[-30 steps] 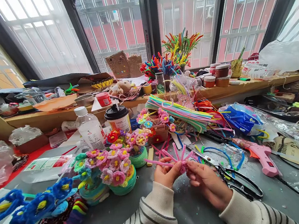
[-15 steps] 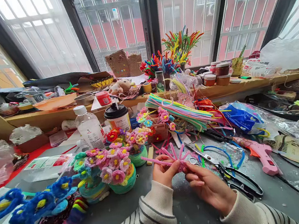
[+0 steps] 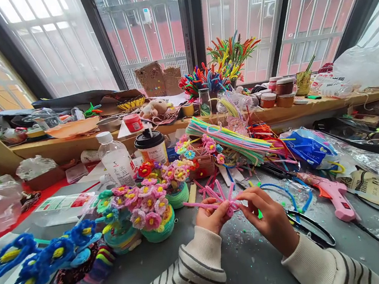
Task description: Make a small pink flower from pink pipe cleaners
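Observation:
Pink pipe cleaners are bunched together, their ends fanning upward and one long stem pointing left. My left hand is closed around the base of the bunch. From the right, my right hand pinches the tip of one short pink strand between thumb and fingers. Partly behind that hand lie black-handled scissors, their blades mostly hidden. Left of my hands stand pots of fuzzy pipe-cleaner flowers, among them pink flowers in a green pot.
Blue pipe-cleaner flowers lean at the left. A pink glue gun lies at the right with its cord trailing. Behind are a plastic bottle, a lidded cup, a pastel pipe-cleaner bundle and a blue packet.
My right hand has risen and turned, moving slightly right from the bunch's base to a strand's tip. It now covers more of the scissors. My left hand keeps its hold.

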Demonstrator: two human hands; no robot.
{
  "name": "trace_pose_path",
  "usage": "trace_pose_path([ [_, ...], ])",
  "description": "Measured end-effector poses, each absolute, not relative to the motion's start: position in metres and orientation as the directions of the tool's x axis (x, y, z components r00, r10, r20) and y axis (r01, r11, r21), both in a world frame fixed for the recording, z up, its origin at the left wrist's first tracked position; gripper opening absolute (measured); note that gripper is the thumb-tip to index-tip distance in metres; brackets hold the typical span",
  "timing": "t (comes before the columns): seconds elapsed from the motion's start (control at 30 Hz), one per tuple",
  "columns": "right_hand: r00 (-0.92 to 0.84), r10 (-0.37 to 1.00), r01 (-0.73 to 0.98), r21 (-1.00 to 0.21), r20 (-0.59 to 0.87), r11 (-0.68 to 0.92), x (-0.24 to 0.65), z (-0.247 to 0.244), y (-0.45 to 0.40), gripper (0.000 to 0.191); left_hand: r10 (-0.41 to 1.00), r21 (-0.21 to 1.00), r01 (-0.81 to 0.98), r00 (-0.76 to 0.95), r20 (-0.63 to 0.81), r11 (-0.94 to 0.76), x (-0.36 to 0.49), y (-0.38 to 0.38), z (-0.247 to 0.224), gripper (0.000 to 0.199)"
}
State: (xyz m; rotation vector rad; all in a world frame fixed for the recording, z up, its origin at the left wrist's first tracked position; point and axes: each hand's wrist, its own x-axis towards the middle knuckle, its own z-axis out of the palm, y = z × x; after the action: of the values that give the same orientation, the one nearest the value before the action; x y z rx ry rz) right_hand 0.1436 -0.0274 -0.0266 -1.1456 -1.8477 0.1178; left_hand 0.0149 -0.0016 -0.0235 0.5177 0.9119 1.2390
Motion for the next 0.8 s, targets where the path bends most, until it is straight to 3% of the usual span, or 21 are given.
trace_pose_path([
  [0.33,-0.336,0.527,0.773,-0.091,0.78,0.628,0.142,-0.026,-0.025,0.014,0.966,0.813,-0.538,0.013,-0.257,0.224,0.015,0.001,-0.032,0.055],
  [0.63,-0.249,0.597,0.859,-0.11,0.763,0.5,0.129,-0.028,-0.03,0.015,0.991,0.926,-0.365,-0.128,0.047,-0.092,0.02,-0.002,-0.031,0.04],
  [0.8,-0.279,0.586,0.915,0.026,0.76,0.402,0.123,-0.033,-0.029,0.016,0.967,0.965,-0.176,-0.204,0.156,-0.193,0.021,0.0,-0.034,0.035],
])
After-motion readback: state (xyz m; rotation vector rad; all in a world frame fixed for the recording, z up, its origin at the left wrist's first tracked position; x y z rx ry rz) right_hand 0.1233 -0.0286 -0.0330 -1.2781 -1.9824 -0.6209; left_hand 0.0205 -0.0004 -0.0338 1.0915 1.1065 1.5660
